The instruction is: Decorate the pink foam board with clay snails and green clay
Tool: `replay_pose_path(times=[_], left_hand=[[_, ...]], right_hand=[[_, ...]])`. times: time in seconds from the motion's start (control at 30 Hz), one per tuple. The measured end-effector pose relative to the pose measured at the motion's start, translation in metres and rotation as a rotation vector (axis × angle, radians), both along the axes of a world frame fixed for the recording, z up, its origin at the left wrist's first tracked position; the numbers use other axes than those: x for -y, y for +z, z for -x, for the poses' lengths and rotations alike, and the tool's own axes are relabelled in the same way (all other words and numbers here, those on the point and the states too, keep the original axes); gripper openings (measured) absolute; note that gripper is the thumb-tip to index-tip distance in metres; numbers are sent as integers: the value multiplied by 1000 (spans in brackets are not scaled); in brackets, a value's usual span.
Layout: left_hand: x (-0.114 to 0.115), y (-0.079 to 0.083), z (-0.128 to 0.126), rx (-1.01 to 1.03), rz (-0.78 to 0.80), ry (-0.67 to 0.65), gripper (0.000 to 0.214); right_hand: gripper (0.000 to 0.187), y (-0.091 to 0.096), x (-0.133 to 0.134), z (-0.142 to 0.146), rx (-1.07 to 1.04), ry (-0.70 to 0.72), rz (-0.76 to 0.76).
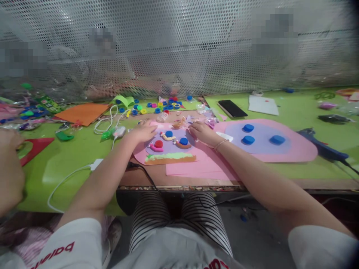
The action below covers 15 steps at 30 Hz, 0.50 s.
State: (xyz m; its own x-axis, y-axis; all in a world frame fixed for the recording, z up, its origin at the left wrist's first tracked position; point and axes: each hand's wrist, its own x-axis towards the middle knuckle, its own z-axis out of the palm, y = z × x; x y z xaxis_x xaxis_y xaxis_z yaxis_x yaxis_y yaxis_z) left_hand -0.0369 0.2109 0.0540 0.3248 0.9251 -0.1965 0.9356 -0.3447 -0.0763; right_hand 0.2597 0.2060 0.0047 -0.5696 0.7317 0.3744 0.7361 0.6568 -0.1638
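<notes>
A pink paper sheet [207, 160] with a purple oval lies before me. On the oval are three snail-like clay shapes with bottle caps as shells: a pink snail [157, 147] with a red cap, a cream snail [168, 136] and a brown snail [183, 143] with blue caps. A green and brown clay strip [171, 159] runs along the sheet's lower part. My left hand [144, 131] rests at the sheet's upper left, fingers extended. At the oval's upper right, my right hand [202, 132] lies palm down on the paper, fingers slightly bent. Neither hand visibly holds anything.
Another pink and purple sheet [300, 149] carries three blue caps, beside a dark glue gun [325, 145]. Behind are a phone [232, 108], loose bottle caps [168, 106] and orange paper [84, 113]. White cables cross the left side. Another person's arm [11, 168] reaches in there.
</notes>
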Motion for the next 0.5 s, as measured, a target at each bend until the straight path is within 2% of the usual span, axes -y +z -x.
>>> replay_pose_path(times=[0.13,0.33,0.5], left_hand=[[5,1,1,-19,-28,-17,53],[19,11,-1,-37,-30,-45,51],[24,14,-3,-26,-20,-39,54]], right_hand=[[33,1,2,1,-53,-48,35],[30,0,6,3,-127,-96,66],[35,-1,7,3,-155,-48,66]])
